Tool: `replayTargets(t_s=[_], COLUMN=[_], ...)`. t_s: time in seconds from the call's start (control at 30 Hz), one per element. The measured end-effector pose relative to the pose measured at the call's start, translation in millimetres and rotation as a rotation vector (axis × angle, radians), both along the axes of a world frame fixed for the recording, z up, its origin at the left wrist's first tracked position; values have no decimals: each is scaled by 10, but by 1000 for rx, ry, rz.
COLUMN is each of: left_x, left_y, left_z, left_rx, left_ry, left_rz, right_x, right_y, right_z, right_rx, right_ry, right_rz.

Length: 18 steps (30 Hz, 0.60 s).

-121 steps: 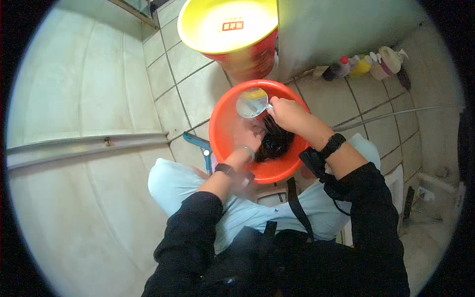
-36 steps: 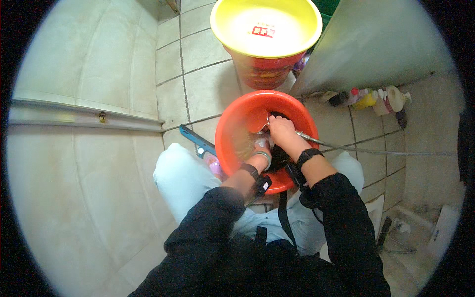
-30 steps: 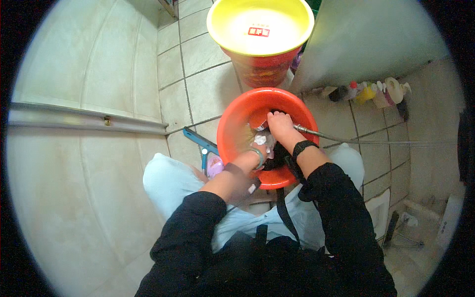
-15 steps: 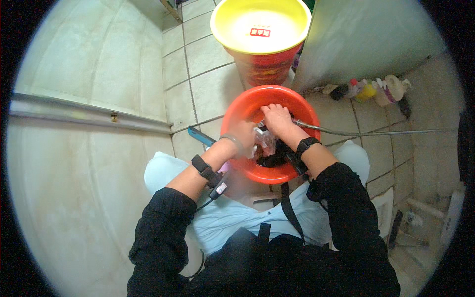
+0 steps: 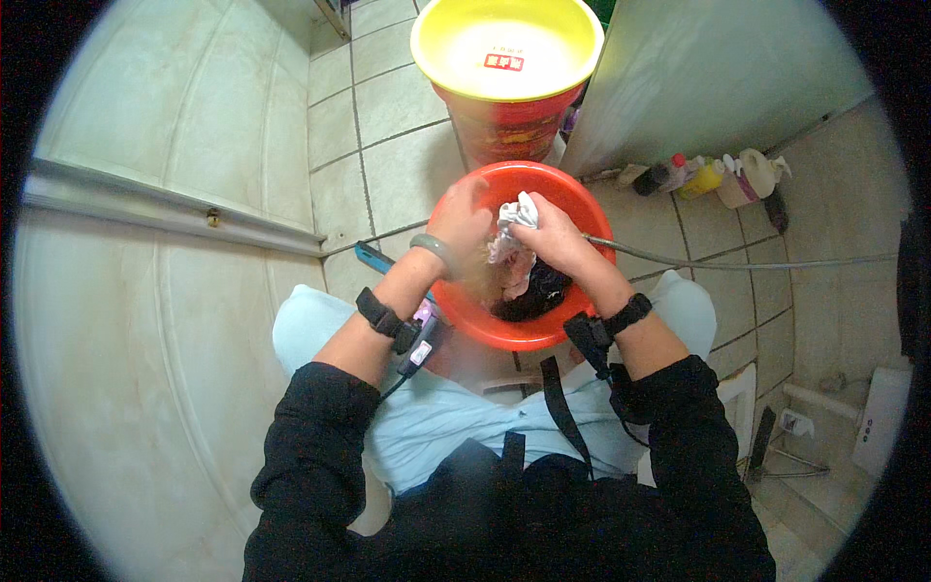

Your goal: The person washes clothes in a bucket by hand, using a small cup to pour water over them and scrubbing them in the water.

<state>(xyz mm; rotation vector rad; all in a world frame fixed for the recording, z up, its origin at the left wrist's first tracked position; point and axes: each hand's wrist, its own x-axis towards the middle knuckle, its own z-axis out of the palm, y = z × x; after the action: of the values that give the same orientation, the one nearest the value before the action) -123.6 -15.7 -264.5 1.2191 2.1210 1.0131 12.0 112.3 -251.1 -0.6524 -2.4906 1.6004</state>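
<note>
Right grip (image 5: 545, 233) clutching pale cloth (image 5: 516, 260), left grip (image 5: 464, 215) blurred — can't tell — at basin edge (image 5: 452, 307)

A tall bucket (image 5: 509, 131), red and patterned outside, stands on the pale tiled floor (image 5: 400, 107); its inside and rim are yellow, with a small red label (image 5: 503, 62). Beside it rises a translucent greenish panel (image 5: 713, 82). Along that panel's foot, near the floor's right edge, bottles cluster: a dark one (image 5: 648, 180), a yellow one (image 5: 700, 182) and a pale one with a pump top (image 5: 755, 173). Near the floor's left edge lies a blue bar-shaped tool (image 5: 370, 256), partly hidden. A metal rail (image 5: 145, 201) crosses the pale left wall (image 5: 107, 349). At the lower right is a white box-like unit (image 5: 882, 422), perhaps a fixture; the rim blurs it.
</note>
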Motion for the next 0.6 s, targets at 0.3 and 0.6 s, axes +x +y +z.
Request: replayTargets(t_s=[0.3, 0.6], left_x=[164, 196], left_y=[52, 82], left_z=[-363, 71], left_rx=[95, 314], left_ry=[-278, -1497], left_rz=[-262, 247], right_x=[27, -20], right_y=[40, -165], right_z=[457, 110], right_rx=[-616, 280], right_ry=[449, 63], right_rz=[-37, -52])
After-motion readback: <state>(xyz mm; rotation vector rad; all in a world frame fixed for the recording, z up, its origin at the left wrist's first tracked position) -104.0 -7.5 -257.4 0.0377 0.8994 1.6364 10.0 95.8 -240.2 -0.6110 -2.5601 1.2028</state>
